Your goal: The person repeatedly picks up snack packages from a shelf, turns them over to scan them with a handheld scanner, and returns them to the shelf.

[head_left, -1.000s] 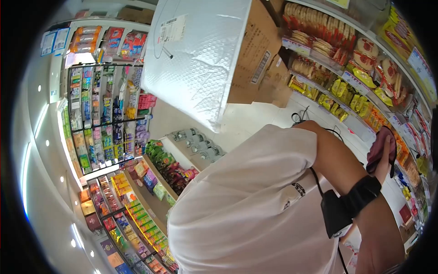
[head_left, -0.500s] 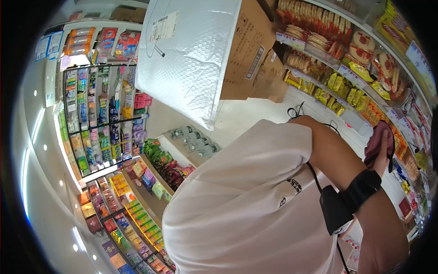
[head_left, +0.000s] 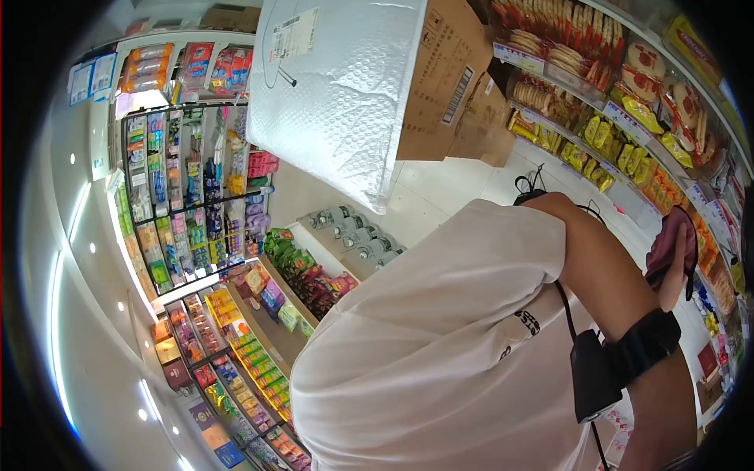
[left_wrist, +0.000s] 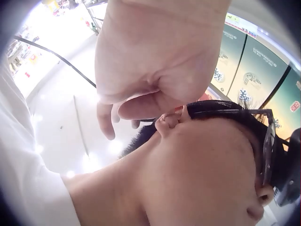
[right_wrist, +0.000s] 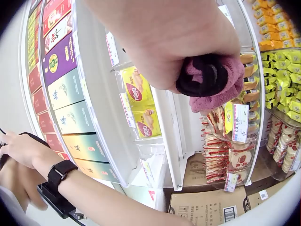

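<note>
In the right wrist view my right hand [right_wrist: 178,42] grips a bunched mauve cloth [right_wrist: 221,92] with black edging, in front of the snack shelves. The head view shows this cloth [head_left: 669,243] at the far right, with part of my right hand [head_left: 675,276] behind the strapped left arm. My left hand [left_wrist: 157,61] is raised beside my head, close to the ear [left_wrist: 169,122] and the glasses [left_wrist: 225,112]. Its fingers hang loosely bent, with nothing seen in them. From the right wrist view, the left hand [right_wrist: 26,148] overlaps the dark hair.
Packed biscuits [head_left: 628,149] line shelves at the right. A silvery bubble-wrap sheet [head_left: 330,94] and a cardboard box [head_left: 444,86] are at the top. Wrapped snacks fill a low rack [head_left: 259,361]. A cable [head_left: 565,302] runs along my shirt to the wrist camera [head_left: 594,377].
The head view swings slightly one way, then back, shifting the shelves. The right hand and cloth end farther right in view, more covered by the left arm. The cloth stays held.
</note>
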A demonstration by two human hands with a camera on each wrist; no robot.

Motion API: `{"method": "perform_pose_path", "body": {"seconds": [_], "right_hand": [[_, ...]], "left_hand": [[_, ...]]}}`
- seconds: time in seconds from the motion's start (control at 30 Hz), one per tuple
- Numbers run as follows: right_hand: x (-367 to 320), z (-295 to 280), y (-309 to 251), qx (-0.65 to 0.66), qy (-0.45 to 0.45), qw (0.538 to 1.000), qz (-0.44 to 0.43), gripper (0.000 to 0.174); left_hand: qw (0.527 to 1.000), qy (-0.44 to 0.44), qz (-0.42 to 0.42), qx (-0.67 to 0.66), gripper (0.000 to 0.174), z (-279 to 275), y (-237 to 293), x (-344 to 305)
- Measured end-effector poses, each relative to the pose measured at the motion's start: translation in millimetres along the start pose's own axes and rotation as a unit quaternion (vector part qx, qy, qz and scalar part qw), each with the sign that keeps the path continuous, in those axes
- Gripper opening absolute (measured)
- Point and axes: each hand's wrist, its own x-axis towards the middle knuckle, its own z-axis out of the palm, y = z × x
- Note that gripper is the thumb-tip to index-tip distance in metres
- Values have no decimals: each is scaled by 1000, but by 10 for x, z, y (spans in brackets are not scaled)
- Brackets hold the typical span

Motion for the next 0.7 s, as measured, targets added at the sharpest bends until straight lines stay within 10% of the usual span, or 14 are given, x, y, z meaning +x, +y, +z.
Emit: {"method": "perform_pose_path", "body": {"seconds": [0.43,0.57,0.7], "right_hand": [[-10,24,-79,-18,0,999,45,41],[98,-197,186,-46,-38,994,-90,42],[-87,12,-229,-37,-69,997,-21,45]], "left_hand": [[995,-10,-24,98,26,-341,328,-352],[955,80,-275,74,28,-856,693,-919],[850,254,-455,74,21,-1031,701,-1731]]}}
